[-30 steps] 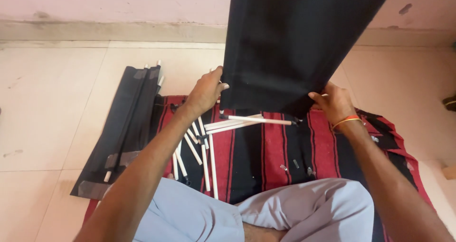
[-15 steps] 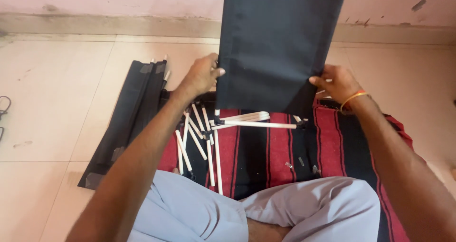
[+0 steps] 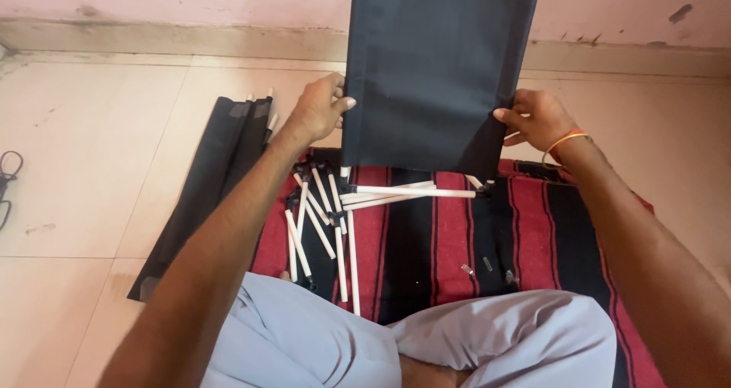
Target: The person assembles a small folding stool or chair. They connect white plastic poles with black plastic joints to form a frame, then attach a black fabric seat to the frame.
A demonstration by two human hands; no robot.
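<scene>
Holding a black cloth upright in front of me, one hand pinching each side edge.

My left hand grips the cloth's left edge, thumb pressed over the front, fingers curled behind; my right hand, orange bangle at the wrist, pinches the right edge the same way. The cloth hangs taut between them, its lower edge just above a red-and-black striped mat where I sit cross-legged. White rods joined by black connectors lie scattered on the mat below my left hand, a few fanned out under the cloth. Off to my left, a folded black bundle with rod ends poking out rests on the tiled floor.
</scene>
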